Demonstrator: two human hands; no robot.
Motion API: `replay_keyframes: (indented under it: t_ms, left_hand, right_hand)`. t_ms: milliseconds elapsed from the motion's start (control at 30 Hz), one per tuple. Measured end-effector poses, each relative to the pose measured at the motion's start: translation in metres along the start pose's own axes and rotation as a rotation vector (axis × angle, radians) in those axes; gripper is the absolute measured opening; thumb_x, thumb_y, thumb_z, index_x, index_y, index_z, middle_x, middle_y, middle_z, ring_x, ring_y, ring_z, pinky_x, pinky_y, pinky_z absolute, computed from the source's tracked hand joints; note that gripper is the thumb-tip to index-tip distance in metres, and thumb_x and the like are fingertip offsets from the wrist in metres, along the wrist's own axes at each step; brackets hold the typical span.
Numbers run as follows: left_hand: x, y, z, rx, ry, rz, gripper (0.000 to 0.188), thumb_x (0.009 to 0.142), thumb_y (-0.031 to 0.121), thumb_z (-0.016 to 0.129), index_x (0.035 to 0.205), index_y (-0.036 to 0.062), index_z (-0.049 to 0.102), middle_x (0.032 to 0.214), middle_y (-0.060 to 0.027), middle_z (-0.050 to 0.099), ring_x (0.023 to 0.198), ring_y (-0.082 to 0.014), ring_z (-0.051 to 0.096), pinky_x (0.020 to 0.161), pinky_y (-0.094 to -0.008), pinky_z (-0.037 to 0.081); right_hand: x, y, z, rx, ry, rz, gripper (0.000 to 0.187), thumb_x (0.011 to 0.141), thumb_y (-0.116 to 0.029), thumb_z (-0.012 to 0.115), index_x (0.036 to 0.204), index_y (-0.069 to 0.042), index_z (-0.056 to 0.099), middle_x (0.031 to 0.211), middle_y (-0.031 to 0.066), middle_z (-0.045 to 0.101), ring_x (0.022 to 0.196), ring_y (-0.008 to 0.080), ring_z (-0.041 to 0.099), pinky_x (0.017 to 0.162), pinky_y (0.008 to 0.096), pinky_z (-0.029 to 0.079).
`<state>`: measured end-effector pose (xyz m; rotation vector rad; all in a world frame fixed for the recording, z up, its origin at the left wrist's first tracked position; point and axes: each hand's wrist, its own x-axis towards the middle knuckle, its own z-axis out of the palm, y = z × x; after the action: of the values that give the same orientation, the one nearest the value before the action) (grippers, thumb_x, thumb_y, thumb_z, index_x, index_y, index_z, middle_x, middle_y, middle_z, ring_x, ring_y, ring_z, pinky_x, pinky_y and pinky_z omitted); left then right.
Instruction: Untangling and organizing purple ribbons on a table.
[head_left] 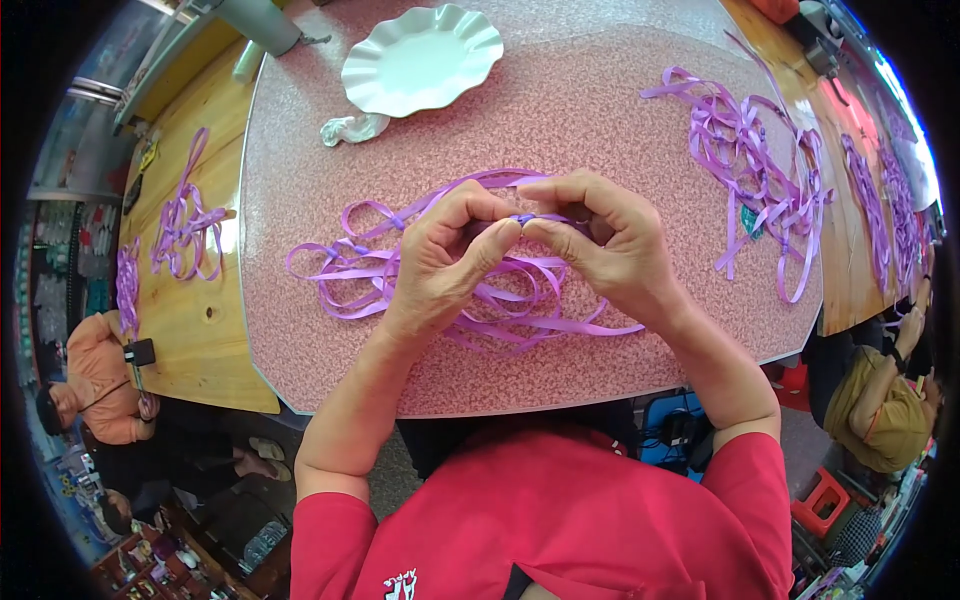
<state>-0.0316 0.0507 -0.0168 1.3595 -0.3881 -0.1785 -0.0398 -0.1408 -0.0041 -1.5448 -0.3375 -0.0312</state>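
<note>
A: Where do we have the purple ribbon (545,325)?

B: Its loops lie loosely on the pink speckled tabletop (300,200), under and around our hands, and we hold a small knot (524,219) from it just above the surface.

A: And how do our fingers stand?

B: Our left hand (437,250) has thumb and forefinger pinched on the knot's left side. Our right hand (615,240) grips the ribbon just beside it, thumb close to the other thumb. The remaining fingers curl in, and we cannot tell whether they touch anything.

A: What else do we see around us?

B: Beyond our hands sits a pale plate (422,60) with a wavy rim, and just beside it a crumpled whitish piece (354,128). Off to our right we have a second ribbon heap (745,150), with something green (750,222) among its strands. To our left, a smaller purple bundle (187,232) rests on a wooden surface (215,320).
</note>
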Motion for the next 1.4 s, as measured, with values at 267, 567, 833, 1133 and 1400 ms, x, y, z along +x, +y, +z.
replay_keyframes:
  t_ms: [267, 567, 833, 1133, 1400]
  left_hand:
    - [0.0, 0.001, -0.008, 0.004, -0.06, -0.043, 0.01, 0.094, 0.012, 0.067, 0.096, 0.0012, 0.067, 0.088, 0.0029, 0.059, 0.08, -0.0037, 0.052, 0.07, -0.0195, 0.042]
    - [-0.002, 0.003, -0.009, -0.125, -0.072, -0.215, 0.012, 0.093, 0.016, 0.069, 0.094, 0.0039, 0.068, 0.088, 0.0033, 0.063, 0.081, -0.0031, 0.053, 0.073, -0.0195, 0.042]
    - [0.002, -0.001, -0.009, -0.153, 0.012, -0.22, 0.013, 0.095, 0.017, 0.067, 0.096, 0.004, 0.068, 0.085, 0.0039, 0.062, 0.08, -0.0036, 0.053, 0.073, -0.0203, 0.043]
    - [-0.001, 0.003, -0.001, 0.06, 0.024, -0.093, 0.019, 0.102, 0.021, 0.056, 0.103, 0.0039, 0.062, 0.08, 0.0021, 0.055, 0.073, -0.0053, 0.05, 0.066, -0.0217, 0.041]
    - [-0.001, -0.007, -0.004, 0.416, -0.009, 0.207, 0.019, 0.102, 0.02, 0.054, 0.098, 0.0022, 0.057, 0.078, -0.0024, 0.053, 0.07, -0.0104, 0.05, 0.063, -0.0247, 0.041]
  right_hand:
    - [0.004, -0.003, -0.006, -0.422, -0.057, -0.409, 0.013, 0.081, 0.004, 0.072, 0.093, 0.001, 0.068, 0.087, 0.0113, 0.066, 0.077, 0.0187, 0.066, 0.064, 0.0288, 0.052]
    - [0.006, -0.001, -0.012, -0.434, -0.168, -0.508, 0.018, 0.078, 0.004, 0.074, 0.094, 0.001, 0.068, 0.088, 0.0122, 0.066, 0.074, 0.0224, 0.067, 0.062, 0.0303, 0.054]
    - [0.005, 0.017, 0.005, -0.392, 0.008, -0.475, 0.019, 0.08, 0.006, 0.071, 0.098, 0.0, 0.069, 0.088, 0.011, 0.065, 0.075, 0.0194, 0.064, 0.062, 0.0285, 0.051]
    - [0.001, 0.01, 0.002, -0.239, -0.012, -0.332, 0.022, 0.083, 0.004, 0.071, 0.104, -0.002, 0.068, 0.095, 0.0087, 0.064, 0.084, 0.0153, 0.063, 0.068, 0.0267, 0.05]
    - [-0.003, 0.006, 0.004, -0.06, -0.031, -0.14, 0.018, 0.087, 0.004, 0.069, 0.104, 0.001, 0.068, 0.1, 0.0092, 0.065, 0.086, 0.0122, 0.063, 0.071, 0.0243, 0.053]
